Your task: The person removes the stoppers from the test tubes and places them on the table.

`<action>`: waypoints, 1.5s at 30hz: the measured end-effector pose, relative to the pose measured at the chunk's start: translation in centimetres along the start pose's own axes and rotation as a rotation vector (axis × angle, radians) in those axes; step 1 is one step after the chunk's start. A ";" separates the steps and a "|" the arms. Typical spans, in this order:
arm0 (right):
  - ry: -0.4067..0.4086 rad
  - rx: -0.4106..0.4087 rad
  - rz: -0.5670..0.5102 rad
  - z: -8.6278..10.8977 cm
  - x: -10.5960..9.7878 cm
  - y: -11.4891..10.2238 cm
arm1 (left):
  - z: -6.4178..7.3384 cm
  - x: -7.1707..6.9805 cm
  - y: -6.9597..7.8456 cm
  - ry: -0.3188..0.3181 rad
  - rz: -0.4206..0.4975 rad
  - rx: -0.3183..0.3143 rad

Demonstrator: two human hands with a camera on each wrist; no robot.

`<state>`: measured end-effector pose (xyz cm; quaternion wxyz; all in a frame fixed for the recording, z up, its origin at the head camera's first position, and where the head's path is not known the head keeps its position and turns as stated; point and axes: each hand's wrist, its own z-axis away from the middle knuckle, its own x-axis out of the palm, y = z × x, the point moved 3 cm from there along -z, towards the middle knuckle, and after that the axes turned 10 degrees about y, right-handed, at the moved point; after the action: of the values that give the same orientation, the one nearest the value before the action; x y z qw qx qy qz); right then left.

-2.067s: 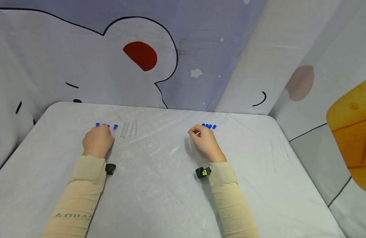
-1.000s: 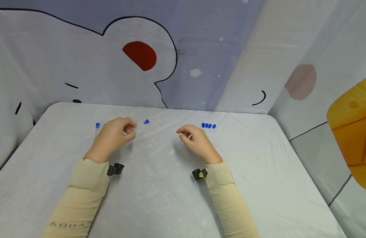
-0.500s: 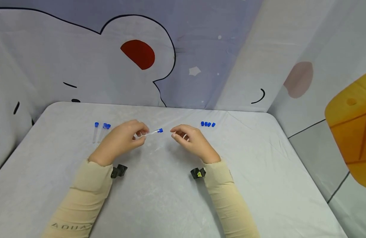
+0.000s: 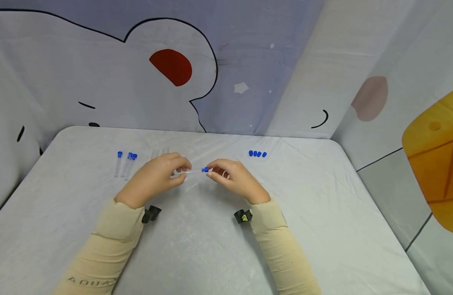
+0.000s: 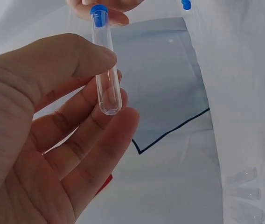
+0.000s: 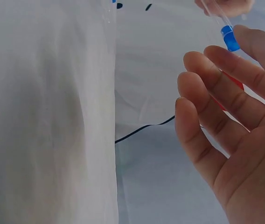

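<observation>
In the head view my left hand [image 4: 156,174] holds a clear test tube [image 4: 193,170] level above the middle of the table. A blue cap [image 4: 205,169] sits in its right end. In the left wrist view the tube lies between thumb and fingers, its rounded bottom toward me. My right hand [image 4: 236,177] has thumb and index fingertips at the cap and pinches it; the other fingers are loosely bent, as the right wrist view shows. Three capped test tubes [image 4: 118,166] lie left of my left hand.
Uncapped clear tubes [image 5: 245,192] lie on the table beyond my left hand, partly hidden by it in the head view. Several loose blue caps [image 4: 254,153] form a row at the back right. A printed cloth wall [image 4: 263,82] rises behind the table [image 4: 322,184].
My left hand moved right from beside the capped tubes, bringing the blue-capped test tube to the middle. My right hand moved left from the loose caps and now touches the tube's cap.
</observation>
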<state>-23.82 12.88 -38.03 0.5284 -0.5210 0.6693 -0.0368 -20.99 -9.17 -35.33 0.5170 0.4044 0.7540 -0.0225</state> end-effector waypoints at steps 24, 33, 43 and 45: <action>-0.035 -0.105 -0.033 0.4 0.6 0.2 | 0.2 0.5 0.0 -0.055 0.048 0.038; -0.056 -0.093 -0.064 0.4 0.4 0.1 | 0.2 0.6 -0.1 -0.057 0.049 0.079; 0.041 -0.154 -0.035 0.5 0.5 0.3 | 0.2 0.8 -0.1 -0.051 0.056 0.071; 0.060 -0.171 -0.030 0.5 0.5 0.2 | 0.2 0.8 -0.2 -0.056 0.063 0.061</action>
<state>-23.58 12.85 -38.67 0.4611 -0.5727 0.6778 -0.0029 -21.04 -8.91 -36.14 0.5259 0.4427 0.7251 -0.0408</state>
